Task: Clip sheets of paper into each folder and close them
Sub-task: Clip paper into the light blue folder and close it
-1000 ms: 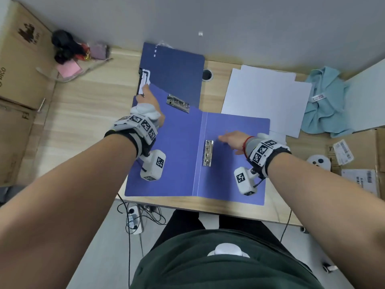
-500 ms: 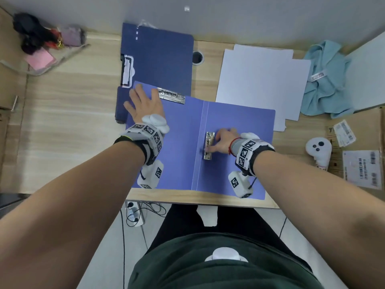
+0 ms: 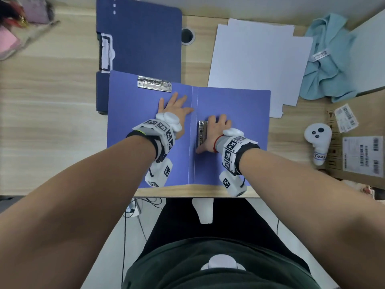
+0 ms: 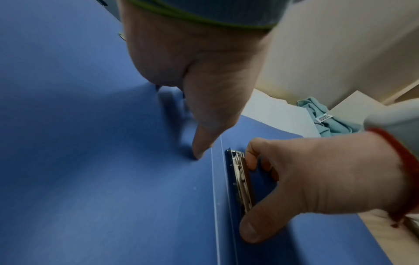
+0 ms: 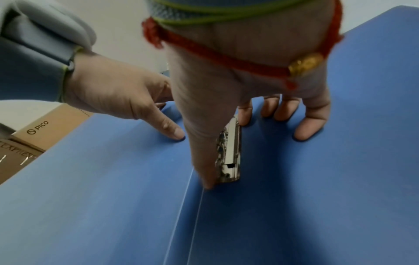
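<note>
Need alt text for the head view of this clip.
Over a wooden desk, the right hand grips the metal clip of an open blue folder while the left hand presses the left cover flat; loose paper sheets lie behind.

Brown cardboard box (image 5: 52, 129), left side of the right wrist view: printed "PICO" beside a round logo.
Lower box (image 5: 13, 161), below and nearer than that one: gold letters reading partly "EXPRES", the end cut off.
White controller (image 3: 317, 142), right of the open folder in the head view: a handwritten tag near its near end, seemingly "Tool", last letters unclear.
Shipping labels (image 3: 362, 155) on the flat cardboard, far right in the head view: barcodes and print, too blurred to read.
Cloth tag (image 3: 318, 55) on the light blue cloth, far right: print too small to read.
Wrist bands: black and white square marker patterns, no letters.
</note>
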`<move>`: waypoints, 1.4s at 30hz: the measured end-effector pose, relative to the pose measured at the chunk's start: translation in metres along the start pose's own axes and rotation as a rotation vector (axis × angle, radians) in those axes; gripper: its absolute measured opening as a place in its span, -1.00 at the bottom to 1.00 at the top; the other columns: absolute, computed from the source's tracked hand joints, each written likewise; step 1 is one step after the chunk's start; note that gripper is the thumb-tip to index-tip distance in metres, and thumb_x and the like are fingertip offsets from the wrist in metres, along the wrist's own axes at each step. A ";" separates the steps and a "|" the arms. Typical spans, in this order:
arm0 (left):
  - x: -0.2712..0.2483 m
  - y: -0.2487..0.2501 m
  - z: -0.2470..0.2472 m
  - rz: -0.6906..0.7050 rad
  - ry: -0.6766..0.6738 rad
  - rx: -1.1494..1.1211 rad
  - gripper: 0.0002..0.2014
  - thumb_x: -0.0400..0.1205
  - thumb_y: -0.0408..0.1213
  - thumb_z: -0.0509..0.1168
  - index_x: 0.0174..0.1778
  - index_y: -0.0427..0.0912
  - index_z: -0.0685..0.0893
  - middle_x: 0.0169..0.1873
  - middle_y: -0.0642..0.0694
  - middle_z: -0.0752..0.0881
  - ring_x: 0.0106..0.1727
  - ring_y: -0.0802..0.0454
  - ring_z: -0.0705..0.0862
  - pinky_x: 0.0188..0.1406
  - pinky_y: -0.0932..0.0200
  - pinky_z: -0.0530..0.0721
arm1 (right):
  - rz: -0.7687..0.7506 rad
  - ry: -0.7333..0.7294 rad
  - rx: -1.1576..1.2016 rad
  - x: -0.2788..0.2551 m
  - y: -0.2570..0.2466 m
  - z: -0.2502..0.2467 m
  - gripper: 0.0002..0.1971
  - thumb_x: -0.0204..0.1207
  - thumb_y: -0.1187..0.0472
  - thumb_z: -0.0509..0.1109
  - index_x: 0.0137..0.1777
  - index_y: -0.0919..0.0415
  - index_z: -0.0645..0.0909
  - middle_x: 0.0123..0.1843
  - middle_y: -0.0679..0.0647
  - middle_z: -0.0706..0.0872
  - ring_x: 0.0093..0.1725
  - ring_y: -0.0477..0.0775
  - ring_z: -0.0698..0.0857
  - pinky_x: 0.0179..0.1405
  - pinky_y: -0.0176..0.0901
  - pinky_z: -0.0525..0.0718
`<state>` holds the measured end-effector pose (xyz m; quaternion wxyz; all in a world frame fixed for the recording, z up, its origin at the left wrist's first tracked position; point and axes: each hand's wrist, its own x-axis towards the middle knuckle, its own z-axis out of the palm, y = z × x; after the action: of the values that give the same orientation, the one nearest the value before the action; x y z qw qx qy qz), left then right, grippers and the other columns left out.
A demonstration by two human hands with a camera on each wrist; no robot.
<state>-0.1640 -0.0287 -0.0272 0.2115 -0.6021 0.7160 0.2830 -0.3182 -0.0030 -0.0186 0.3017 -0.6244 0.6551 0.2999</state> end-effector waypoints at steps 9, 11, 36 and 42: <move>0.005 -0.001 0.008 -0.002 -0.009 0.069 -0.04 0.48 -0.39 0.47 0.67 0.29 0.10 0.73 0.06 -0.22 0.73 -0.07 -0.31 0.62 -0.34 -0.28 | -0.037 -0.104 -0.028 0.005 0.008 -0.013 0.02 -0.22 -0.38 0.56 0.28 0.01 0.34 0.26 0.10 0.31 0.21 0.24 0.47 0.15 0.20 0.62; 0.005 -0.002 0.009 -0.002 0.002 0.062 -0.02 0.45 -0.39 0.49 0.67 0.30 0.11 0.73 0.07 -0.21 0.73 -0.06 -0.30 0.62 -0.33 -0.28 | -0.063 -0.180 0.036 0.008 0.014 -0.023 -0.18 -0.16 -0.33 0.51 0.12 0.02 0.47 0.16 0.08 0.38 0.07 0.22 0.56 0.05 0.05 0.65; 0.093 0.041 -0.081 -0.369 0.015 -0.537 -0.07 0.15 0.15 0.37 0.53 0.11 0.37 0.21 0.05 0.68 0.10 -0.08 0.71 0.17 -0.04 0.72 | 0.002 0.064 0.611 0.068 0.121 -0.144 -0.42 0.59 0.08 0.33 0.61 0.17 0.36 0.55 0.12 0.49 0.40 0.18 0.58 0.15 -0.20 0.47; 0.145 0.048 -0.070 -0.451 -0.018 -0.597 0.16 -0.14 0.48 0.33 0.45 0.10 0.35 0.10 0.07 0.69 0.07 -0.13 0.69 0.14 -0.11 0.69 | 0.010 0.071 0.426 0.088 0.124 -0.146 -0.50 0.59 0.13 0.29 0.52 0.27 0.45 0.55 0.18 0.45 0.41 0.31 0.57 0.36 -0.01 0.57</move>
<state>-0.2353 -0.1770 -0.0613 0.0899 -0.7773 0.4494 0.4310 -0.4485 -0.1663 0.0087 0.4020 -0.5535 0.7170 0.1341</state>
